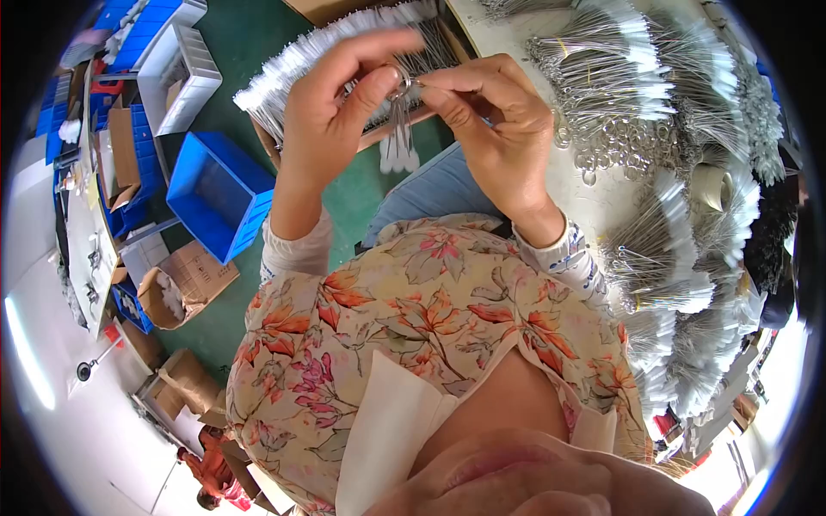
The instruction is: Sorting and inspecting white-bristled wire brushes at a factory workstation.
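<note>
Metal ring [407, 79] in 2 hands [327, 107] [499, 129]; carton [202, 279] bears print.

The ring [406, 79] I held was smooth, shiny metal, while the heaped brushes [607, 39] had thin metal wire stems [594, 70] and frosty white plastic-looking bristles [652, 82], the tabletop [506, 33] looked smooth, the blue bin [246, 227] glossy plastic, the carton [203, 277] matt cardboard, and my floral top [430, 318] printed cloth.

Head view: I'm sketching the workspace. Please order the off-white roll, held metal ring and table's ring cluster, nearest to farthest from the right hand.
1. Held metal ring: just left of the right hand.
2. Ring cluster: on the table, to the right.
3. Off-white roll: farther right.
</note>
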### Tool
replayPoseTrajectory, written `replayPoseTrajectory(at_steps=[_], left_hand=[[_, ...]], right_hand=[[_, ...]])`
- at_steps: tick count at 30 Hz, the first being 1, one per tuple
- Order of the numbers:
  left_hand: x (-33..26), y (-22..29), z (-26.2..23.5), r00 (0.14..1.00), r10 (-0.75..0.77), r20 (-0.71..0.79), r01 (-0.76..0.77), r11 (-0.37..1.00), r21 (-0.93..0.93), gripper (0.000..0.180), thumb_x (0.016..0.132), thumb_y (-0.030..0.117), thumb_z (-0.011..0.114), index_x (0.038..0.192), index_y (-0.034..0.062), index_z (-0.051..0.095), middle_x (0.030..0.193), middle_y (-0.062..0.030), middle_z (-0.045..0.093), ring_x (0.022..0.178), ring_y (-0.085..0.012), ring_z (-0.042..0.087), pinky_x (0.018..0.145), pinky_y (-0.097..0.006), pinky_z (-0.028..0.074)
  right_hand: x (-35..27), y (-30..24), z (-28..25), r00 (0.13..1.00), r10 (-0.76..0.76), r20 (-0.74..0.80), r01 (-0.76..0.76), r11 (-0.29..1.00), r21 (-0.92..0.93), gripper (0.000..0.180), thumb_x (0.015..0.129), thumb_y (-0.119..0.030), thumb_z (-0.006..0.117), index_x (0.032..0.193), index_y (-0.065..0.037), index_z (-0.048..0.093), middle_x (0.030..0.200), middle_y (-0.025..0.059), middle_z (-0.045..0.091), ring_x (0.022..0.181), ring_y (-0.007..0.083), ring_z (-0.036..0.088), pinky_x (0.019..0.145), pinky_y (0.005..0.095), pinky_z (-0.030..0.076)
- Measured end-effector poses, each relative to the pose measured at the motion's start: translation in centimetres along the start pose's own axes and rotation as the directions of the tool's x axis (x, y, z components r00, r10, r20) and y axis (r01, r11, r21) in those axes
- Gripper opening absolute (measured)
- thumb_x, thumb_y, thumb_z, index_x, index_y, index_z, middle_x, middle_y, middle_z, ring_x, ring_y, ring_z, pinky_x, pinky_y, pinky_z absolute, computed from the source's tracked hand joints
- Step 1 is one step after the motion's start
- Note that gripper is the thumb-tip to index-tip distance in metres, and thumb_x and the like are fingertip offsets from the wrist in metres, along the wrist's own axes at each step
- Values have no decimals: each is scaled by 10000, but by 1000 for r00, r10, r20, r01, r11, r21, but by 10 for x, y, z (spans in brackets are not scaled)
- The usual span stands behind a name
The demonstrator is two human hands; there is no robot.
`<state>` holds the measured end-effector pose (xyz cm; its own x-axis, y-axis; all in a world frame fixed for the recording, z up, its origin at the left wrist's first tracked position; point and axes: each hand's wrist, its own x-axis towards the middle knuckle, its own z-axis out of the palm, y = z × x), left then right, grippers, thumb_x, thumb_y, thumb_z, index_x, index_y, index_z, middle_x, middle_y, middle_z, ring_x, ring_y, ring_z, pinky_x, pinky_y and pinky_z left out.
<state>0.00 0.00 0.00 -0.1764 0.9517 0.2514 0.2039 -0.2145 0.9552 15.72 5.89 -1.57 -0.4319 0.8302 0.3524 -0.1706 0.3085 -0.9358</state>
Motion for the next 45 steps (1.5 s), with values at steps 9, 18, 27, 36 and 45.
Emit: replayPoseTrajectory(at_steps=[9,18,27,36,45], left_hand=[[1,-19,22,975,-209,-71,91,673,-734,162,915,102,448,890,-20,550,935,-108,589,819,-160,575,731,-271,459],[6,-29,33,921,42,-388,-206,896,-393,175,927,126,446,901,-10,554,887,-63,574,516,-27,413,489,-165,340],[4,-53,-8,997,-76,-10,72,974,-217,266,918,239,489,901,-4,598,720,-10,564,557,-40,452,489,-196,361],[-52,-177,-86,789,-386,479,-48,738,673,42,801,124,596,813,88,578,740,-50,596,728,-198,589,715,-366,414],[-90,-342,-209,523,-730,440,-461,192,866,120,700,85,605,784,170,616,731,8,602,859,-203,583,923,-435,336]], right_hand=[[2,25,16,972,-232,24,233,961,-147,125,728,18,686,834,-50,686,795,28,579,665,85,574,550,201,474],[11,22,14,990,-139,21,140,990,-27,182,690,-90,750,855,-51,683,773,38,597,682,118,577,557,220,474],[33,47,0,633,581,512,-755,317,573,164,820,-143,577,715,-21,610,648,-7,482,569,99,444,530,250,380],[-27,66,-33,763,617,192,-584,785,-204,160,879,-136,544,944,-6,612,647,-20,506,515,32,391,456,170,303],[-62,75,-89,850,525,-45,-523,851,49,108,862,-15,498,876,60,574,562,1,439,463,52,374,426,201,294]])
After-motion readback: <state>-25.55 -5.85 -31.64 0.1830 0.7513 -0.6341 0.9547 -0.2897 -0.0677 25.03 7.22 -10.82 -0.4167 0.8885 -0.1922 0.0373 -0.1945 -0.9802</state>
